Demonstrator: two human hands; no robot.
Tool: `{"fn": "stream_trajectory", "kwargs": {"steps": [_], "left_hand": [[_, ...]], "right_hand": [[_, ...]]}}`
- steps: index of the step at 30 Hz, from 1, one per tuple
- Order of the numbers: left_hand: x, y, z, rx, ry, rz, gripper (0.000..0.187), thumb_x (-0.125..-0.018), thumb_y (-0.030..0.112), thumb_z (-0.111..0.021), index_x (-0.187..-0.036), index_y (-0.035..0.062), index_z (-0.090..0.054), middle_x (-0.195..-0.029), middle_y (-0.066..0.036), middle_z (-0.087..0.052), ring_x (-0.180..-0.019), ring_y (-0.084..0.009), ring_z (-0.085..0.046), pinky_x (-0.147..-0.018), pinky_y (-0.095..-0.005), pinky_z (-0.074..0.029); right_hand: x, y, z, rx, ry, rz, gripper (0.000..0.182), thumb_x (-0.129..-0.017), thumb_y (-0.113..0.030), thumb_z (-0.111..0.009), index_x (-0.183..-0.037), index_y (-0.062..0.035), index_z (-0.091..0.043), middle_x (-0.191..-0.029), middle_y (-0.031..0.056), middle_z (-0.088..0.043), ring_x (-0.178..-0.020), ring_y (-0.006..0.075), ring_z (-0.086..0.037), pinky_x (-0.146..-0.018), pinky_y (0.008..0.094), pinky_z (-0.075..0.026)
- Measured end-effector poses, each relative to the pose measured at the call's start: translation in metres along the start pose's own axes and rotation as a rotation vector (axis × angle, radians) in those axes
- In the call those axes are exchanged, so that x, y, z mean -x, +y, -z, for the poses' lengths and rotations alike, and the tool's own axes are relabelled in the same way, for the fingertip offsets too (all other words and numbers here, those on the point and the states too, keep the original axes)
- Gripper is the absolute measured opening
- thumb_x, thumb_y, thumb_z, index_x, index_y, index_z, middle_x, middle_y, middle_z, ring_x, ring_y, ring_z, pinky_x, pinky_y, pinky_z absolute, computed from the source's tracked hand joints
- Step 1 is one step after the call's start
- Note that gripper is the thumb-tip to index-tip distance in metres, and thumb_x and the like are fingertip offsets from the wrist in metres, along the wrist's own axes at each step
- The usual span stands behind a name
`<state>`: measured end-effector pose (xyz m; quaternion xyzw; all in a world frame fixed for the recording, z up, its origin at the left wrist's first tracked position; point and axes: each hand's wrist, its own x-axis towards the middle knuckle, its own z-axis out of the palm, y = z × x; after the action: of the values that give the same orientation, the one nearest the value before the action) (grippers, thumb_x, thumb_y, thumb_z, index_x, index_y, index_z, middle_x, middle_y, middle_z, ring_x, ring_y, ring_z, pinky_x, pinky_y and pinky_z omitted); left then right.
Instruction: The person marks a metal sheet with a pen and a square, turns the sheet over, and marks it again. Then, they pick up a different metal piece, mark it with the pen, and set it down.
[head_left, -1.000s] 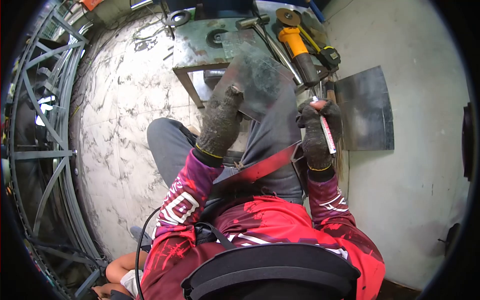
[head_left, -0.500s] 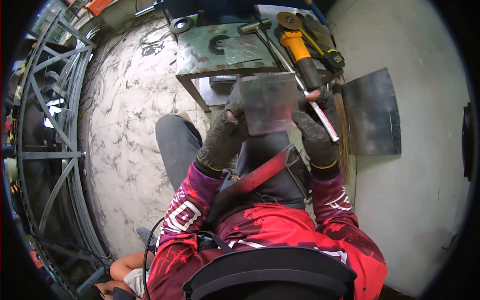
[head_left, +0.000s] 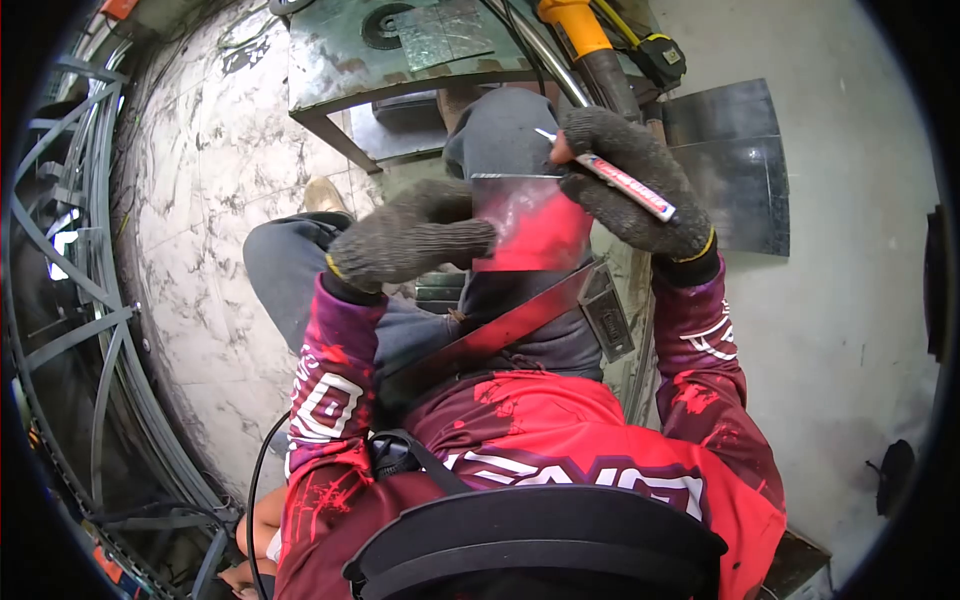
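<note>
A small flat metal sheet [head_left: 537, 230], mirroring the red shirt, is held above my lap. My left hand [head_left: 420, 235], in a dark knitted glove with bare fingertips, is closed on its left side. My right hand [head_left: 640, 180], gloved the same way, is by the sheet's right edge and grips a white marker pen [head_left: 630, 188] with red lettering. The marker's thin tip points up and left. Across my lap lies a square [head_left: 607, 312] with a dark stock and a long blade that looks red.
A metal work table [head_left: 330, 70] stands ahead, bearing a dark disc [head_left: 385, 27], a sheet piece [head_left: 445, 35], an orange power tool [head_left: 577, 25] and a tape measure [head_left: 660, 60]. Larger sheets [head_left: 735, 180] lean on the right wall. Steel frames [head_left: 85, 290] line the left. Someone's arm [head_left: 262, 525] shows lower left.
The view has tilted down and shifted. The sheet has tipped so its far edge shows bright. The marker in my right hand has swung to a flatter slant, and my left hand has turned inward.
</note>
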<state>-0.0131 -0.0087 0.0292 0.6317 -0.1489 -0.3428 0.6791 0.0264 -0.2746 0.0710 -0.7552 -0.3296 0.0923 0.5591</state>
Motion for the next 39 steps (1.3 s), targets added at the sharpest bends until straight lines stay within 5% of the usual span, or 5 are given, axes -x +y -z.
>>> {"fn": "stream_trajectory", "kwargs": {"steps": [4, 12, 18, 31, 39], "left_hand": [[-0.005, -0.025, -0.005, -0.186, 0.104, 0.101, 0.032, -0.095, 0.028, -0.062, -0.103, -0.0020, -0.067, -0.085, -0.006, -0.068, -0.071, -0.0160, -0.065, -0.067, -0.0300, -0.052], [0.006, -0.067, -0.018, 0.327, 0.322, -0.008, 0.030, -0.096, 0.026, -0.064, -0.101, -0.0044, -0.066, -0.083, -0.008, -0.066, -0.073, -0.0185, -0.069, -0.066, -0.0305, -0.055], [-0.018, -0.082, -0.023, 0.417, 0.252, 0.000, 0.028, -0.095, 0.025, -0.065, -0.103, -0.0019, -0.066, -0.084, -0.004, -0.066, -0.072, -0.0128, -0.064, -0.066, -0.0284, -0.052], [-0.016, -0.066, -0.013, 0.371, 0.093, -0.016, 0.039, -0.090, 0.016, -0.064, -0.125, -0.0004, -0.059, -0.099, 0.001, -0.062, -0.086, -0.0077, -0.054, -0.077, -0.0245, -0.048], [-0.010, -0.069, -0.002, 0.547, -0.009, -0.013, 0.039, -0.085, 0.012, -0.064, -0.121, -0.0014, -0.060, -0.099, -0.003, -0.065, -0.087, -0.0093, -0.057, -0.078, -0.0268, -0.049]], "right_hand": [[-0.014, -0.001, 0.004, 0.400, 0.009, 0.030, 0.030, -0.088, 0.002, -0.066, -0.115, -0.0032, -0.057, -0.101, 0.0078, -0.064, -0.092, 0.0179, -0.063, -0.081, 0.0313, -0.051], [0.141, 0.012, -0.043, 0.214, 0.597, -0.329, 0.019, -0.091, -0.003, -0.063, -0.109, -0.0003, -0.057, -0.088, 0.0107, -0.061, -0.077, 0.0201, -0.059, -0.074, 0.0306, -0.050], [0.171, -0.009, -0.088, 0.636, 0.559, -0.548, 0.020, -0.093, -0.010, -0.065, -0.109, -0.0005, -0.058, -0.097, 0.0161, -0.062, -0.087, 0.0298, -0.062, -0.079, 0.0368, -0.050], [0.124, 0.030, 0.024, 0.453, 0.537, -0.524, 0.020, -0.101, -0.018, -0.054, -0.113, -0.0017, -0.057, -0.101, 0.0044, -0.058, -0.088, 0.0130, -0.055, -0.078, 0.0276, -0.047], [0.059, 0.030, 0.016, 0.703, 0.348, -0.345, 0.021, -0.091, -0.010, -0.061, -0.109, 0.0002, -0.057, -0.100, 0.0136, -0.060, -0.092, 0.0270, -0.061, -0.082, 0.0356, -0.048]]}}
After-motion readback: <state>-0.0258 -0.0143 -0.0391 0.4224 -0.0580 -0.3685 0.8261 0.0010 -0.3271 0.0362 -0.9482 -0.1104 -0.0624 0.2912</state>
